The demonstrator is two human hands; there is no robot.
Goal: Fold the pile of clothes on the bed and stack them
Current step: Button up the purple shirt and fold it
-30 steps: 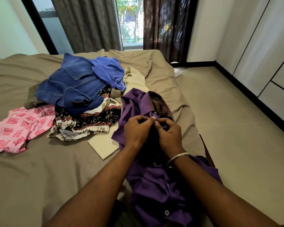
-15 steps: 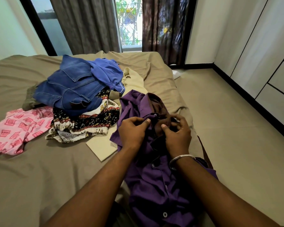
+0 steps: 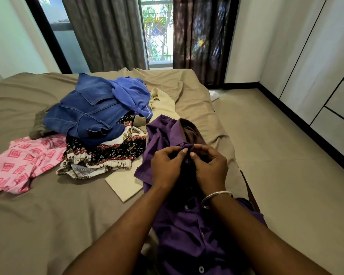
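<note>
A purple button-up shirt (image 3: 189, 231) lies lengthwise along the bed's right edge, collar away from me. My left hand (image 3: 166, 165) and my right hand (image 3: 210, 167) meet just below the collar, each pinching the shirt's front placket with thumb and fingertips. A silver bangle circles my right wrist. Behind to the left is the pile: blue denim garment (image 3: 87, 114), lighter blue shirt (image 3: 129, 94), black-and-white patterned garment (image 3: 107, 153), cream cloth (image 3: 125, 183) underneath, and a pink patterned garment (image 3: 18, 165) spread at far left.
The bed (image 3: 48, 215) has a wrinkled taupe sheet, with bare sheet in front of the pile. Tiled floor (image 3: 286, 165) runs along the right, beside white wardrobe doors (image 3: 326, 76). Curtains and a window stand behind the bed.
My hands had drawn slightly apart on the shirt front; now they are close together again near the collar, fingertips pinching the placket. The pile is unmoved.
</note>
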